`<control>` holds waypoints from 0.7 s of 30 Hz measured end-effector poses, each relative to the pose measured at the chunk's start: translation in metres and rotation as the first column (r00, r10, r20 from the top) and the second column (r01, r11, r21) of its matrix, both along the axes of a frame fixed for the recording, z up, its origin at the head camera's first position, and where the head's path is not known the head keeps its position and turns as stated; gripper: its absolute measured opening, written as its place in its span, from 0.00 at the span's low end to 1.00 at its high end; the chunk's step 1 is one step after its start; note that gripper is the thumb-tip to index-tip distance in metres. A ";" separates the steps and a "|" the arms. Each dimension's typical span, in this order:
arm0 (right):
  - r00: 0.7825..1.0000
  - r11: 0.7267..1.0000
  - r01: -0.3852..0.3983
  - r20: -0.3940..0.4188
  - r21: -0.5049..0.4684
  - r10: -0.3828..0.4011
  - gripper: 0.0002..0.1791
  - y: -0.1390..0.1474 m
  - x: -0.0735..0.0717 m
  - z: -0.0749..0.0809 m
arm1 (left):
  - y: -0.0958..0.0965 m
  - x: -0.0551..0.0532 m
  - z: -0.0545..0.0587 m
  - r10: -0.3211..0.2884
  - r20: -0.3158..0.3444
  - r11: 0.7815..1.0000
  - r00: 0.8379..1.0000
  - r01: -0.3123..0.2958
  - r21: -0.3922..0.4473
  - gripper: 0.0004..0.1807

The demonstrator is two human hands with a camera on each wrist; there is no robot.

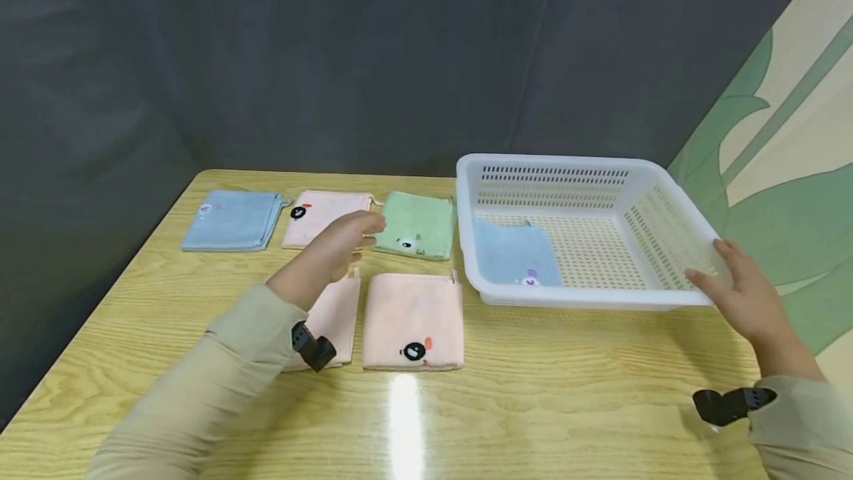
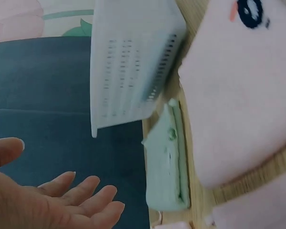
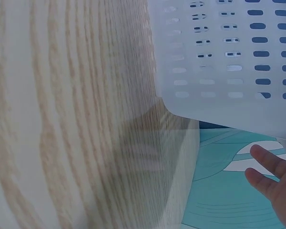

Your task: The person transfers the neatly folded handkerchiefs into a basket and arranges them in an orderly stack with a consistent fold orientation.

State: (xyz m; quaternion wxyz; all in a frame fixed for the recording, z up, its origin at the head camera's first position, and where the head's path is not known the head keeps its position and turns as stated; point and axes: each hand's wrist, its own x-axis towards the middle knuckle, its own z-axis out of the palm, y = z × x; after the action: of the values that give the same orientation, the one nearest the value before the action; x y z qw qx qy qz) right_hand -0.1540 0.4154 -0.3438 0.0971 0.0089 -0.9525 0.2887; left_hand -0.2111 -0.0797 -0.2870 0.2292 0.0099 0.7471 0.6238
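My left hand (image 1: 333,247) hovers over the folded towels, fingers loosely extended and holding nothing; the left wrist view shows its palm and spread fingers (image 2: 93,210). Nearest to it are a green towel (image 1: 416,224), a pink towel (image 1: 326,213) behind and another pink towel (image 1: 340,317) partly hidden under the forearm. My right hand (image 1: 749,295) grips the front right corner of a white plastic basket (image 1: 560,296), thumb over the rim. A folded blue towel (image 1: 516,254) lies inside the basket at its left.
A blue towel (image 1: 233,221) lies at the back left of the wooden table (image 1: 566,391). A pink towel with an embroidered face (image 1: 413,321) lies in front, left of the basket. Behind the table hangs a dark curtain (image 1: 400,58); a leaf-patterned wall (image 1: 786,169) stands at the right.
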 end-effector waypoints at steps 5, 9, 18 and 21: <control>1.000 1.000 -0.001 -0.006 -0.009 0.001 0.37 -0.002 0.000 0.001 | -0.016 -0.005 -0.008 -0.016 -0.001 0.998 1.000 0.016 -0.068 0.26; 1.000 1.000 -0.017 -0.011 -0.019 0.016 0.37 -0.003 0.000 0.002 | -0.027 -0.007 -0.013 -0.021 0.008 0.993 1.000 0.021 -0.120 0.26; 1.000 1.000 -0.013 0.000 -0.014 0.013 0.37 -0.002 0.000 0.003 | -0.049 -0.006 -0.017 -0.086 0.022 0.968 0.996 0.089 -0.235 0.28; 1.000 1.000 -0.010 0.007 -0.016 0.010 0.37 -0.002 0.001 0.004 | -0.056 -0.006 -0.018 -0.103 0.047 0.957 0.994 0.112 -0.266 0.30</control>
State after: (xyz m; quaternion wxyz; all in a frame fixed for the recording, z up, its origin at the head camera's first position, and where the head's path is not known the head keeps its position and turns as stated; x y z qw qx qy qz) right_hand -0.1530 0.4133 -0.3403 0.0925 0.0120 -0.9504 0.2966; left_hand -0.2169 -0.1353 -0.3046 0.2742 0.0091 0.8193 0.5035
